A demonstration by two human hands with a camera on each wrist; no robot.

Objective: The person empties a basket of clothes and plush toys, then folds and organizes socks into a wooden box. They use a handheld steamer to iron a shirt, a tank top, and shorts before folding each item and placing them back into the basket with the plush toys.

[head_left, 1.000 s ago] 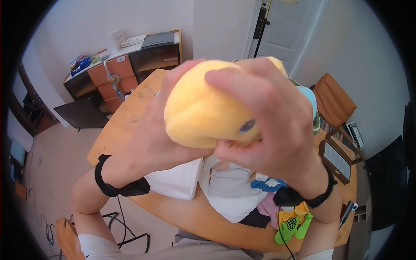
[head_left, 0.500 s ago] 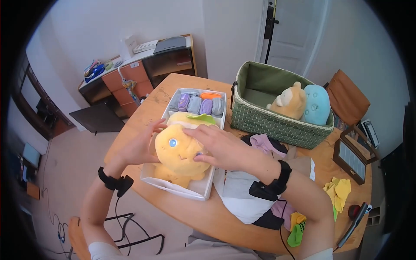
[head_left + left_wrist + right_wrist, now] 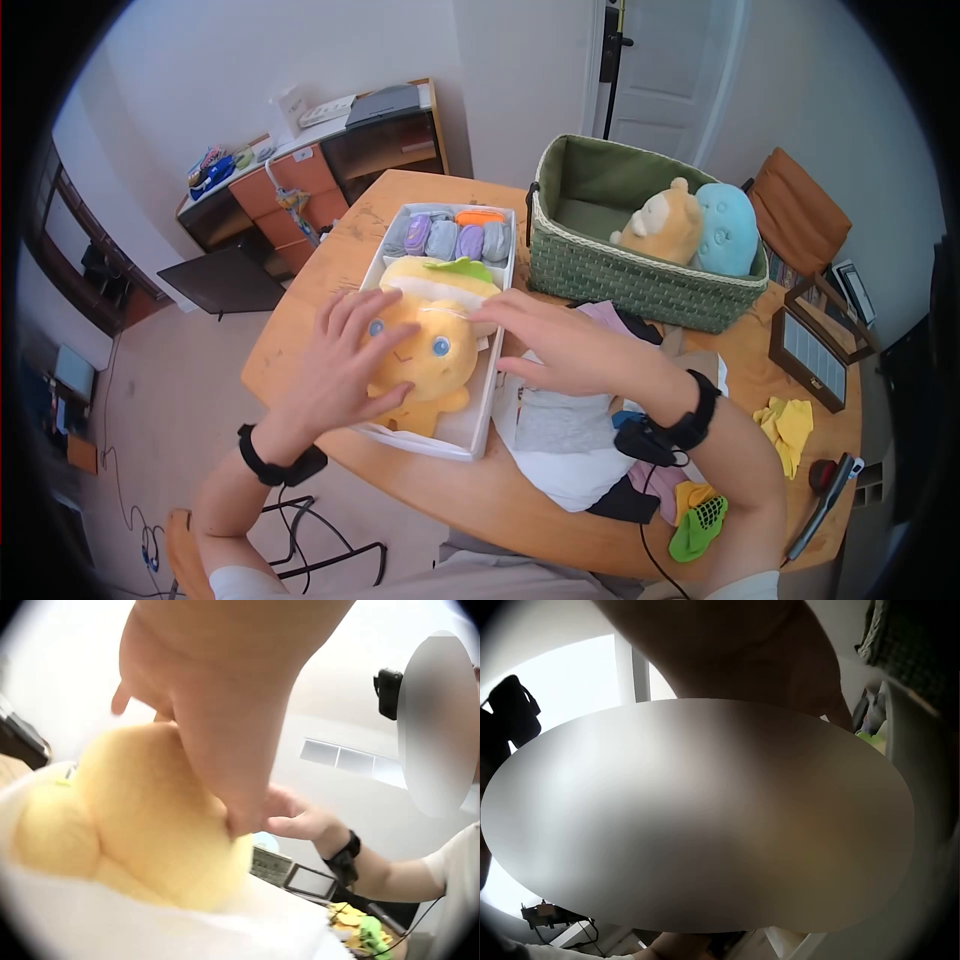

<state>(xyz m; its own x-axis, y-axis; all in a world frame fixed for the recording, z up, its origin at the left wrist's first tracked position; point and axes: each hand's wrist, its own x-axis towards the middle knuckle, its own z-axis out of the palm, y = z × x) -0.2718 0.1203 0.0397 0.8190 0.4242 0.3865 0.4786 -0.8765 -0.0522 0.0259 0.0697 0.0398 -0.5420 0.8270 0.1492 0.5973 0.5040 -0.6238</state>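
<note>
In the head view, a yellow plush toy point(image 3: 440, 375) with blue eyes lies face up in the front part of a white box point(image 3: 484, 415). Behind its head is a pale yellow soft part with a green leaf point(image 3: 462, 268). My left hand point(image 3: 345, 365) rests on the toy's face and side, its fingers spread. Beside the toy's head, over the box's right wall, my right hand point(image 3: 560, 342) has its fingers stretched toward the toy. The left wrist view shows the plush body point(image 3: 142, 817) close up under the left hand. A blur hides most of the right wrist view.
Rolled socks point(image 3: 442, 240) in grey, purple and orange fill the box's back compartment. A green woven basket point(image 3: 640, 285) holds two plush toys. Folded clothes point(image 3: 565, 425) lie right of the box. Further right are a yellow cloth point(image 3: 787, 430) and a wooden case point(image 3: 808, 360).
Both hands held the yellow plush up near the camera, then lowered it into the box. Since then, the left hand has slid over its face and the right hand has drawn off to the right.
</note>
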